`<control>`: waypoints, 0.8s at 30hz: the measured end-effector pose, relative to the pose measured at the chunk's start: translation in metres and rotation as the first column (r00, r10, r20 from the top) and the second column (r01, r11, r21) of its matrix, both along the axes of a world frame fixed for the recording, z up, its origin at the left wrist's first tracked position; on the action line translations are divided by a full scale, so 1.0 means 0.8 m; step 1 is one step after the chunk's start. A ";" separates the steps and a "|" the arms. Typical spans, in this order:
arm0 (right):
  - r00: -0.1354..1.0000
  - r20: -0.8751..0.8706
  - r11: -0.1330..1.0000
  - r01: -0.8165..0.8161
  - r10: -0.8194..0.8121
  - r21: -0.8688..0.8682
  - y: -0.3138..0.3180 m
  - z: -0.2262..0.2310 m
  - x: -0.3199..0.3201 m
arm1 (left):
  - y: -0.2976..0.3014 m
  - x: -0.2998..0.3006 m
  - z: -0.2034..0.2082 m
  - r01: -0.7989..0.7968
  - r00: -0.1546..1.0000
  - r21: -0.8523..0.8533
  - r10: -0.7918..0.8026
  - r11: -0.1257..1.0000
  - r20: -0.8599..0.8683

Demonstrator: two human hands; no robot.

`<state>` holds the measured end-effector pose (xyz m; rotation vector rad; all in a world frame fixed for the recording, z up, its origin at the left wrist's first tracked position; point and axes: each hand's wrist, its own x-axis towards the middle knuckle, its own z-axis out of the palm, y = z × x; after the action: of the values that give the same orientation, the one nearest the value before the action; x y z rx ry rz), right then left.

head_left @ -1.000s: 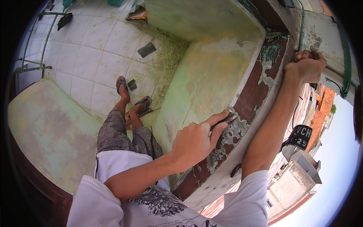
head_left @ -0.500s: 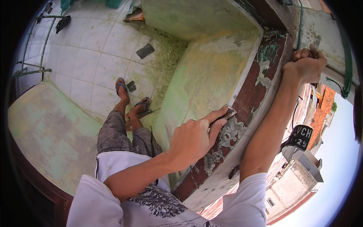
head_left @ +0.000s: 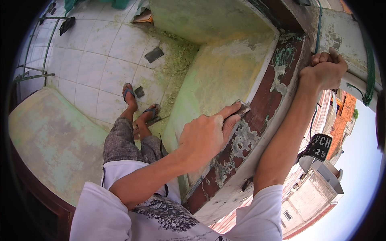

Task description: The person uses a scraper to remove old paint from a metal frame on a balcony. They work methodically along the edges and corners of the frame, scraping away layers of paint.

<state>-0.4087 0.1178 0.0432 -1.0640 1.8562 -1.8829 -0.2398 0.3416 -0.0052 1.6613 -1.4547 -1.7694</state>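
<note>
My left hand (head_left: 203,134) pinches a small metal scraper (head_left: 244,108) between thumb and fingers. Its blade lies against the top of a low wall (head_left: 257,114), where maroon paint is peeling and grey patches show. Further along, past the wall's outer edge, my right hand (head_left: 326,70) is closed with curled fingers beside a pale post (head_left: 341,36). Whatever it may grip is hidden.
Greenish, scuffed wall faces (head_left: 217,76) drop to white floor tiles (head_left: 92,68) strewn with flakes. Dark flat pieces (head_left: 154,54) lie near my sandalled feet. A green metal frame (head_left: 47,48) stands far left; a black plate (head_left: 317,146) hangs outside, above rooftops.
The scraper and my left hand have shifted slightly to the left and up along the wall top. My right hand stays where it was.
</note>
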 end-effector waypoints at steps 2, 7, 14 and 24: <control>1.000 0.015 1.000 -0.001 0.001 -0.004 -0.004 0.003 -0.002 | -0.024 -0.001 -0.001 0.048 0.999 -0.002 -0.048 0.999 0.024; 0.998 0.068 0.999 0.012 -0.010 -0.029 -0.004 -0.003 -0.009 | 0.003 0.003 0.016 -0.004 0.973 0.144 0.037 0.990 -0.230; 0.996 0.075 0.999 0.050 -0.048 -0.022 -0.004 -0.001 -0.007 | 0.014 -0.006 0.023 -0.054 0.883 0.213 0.146 0.976 -0.445; 0.997 0.077 0.999 0.026 -0.024 -0.030 -0.003 -0.002 -0.008 | -0.049 0.001 0.014 -0.022 0.944 0.199 0.086 0.980 -0.318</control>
<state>-0.4149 0.1157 0.0414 -0.9676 1.8117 -1.9446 -0.2390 0.3027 0.0061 1.3901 -1.1115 -2.0899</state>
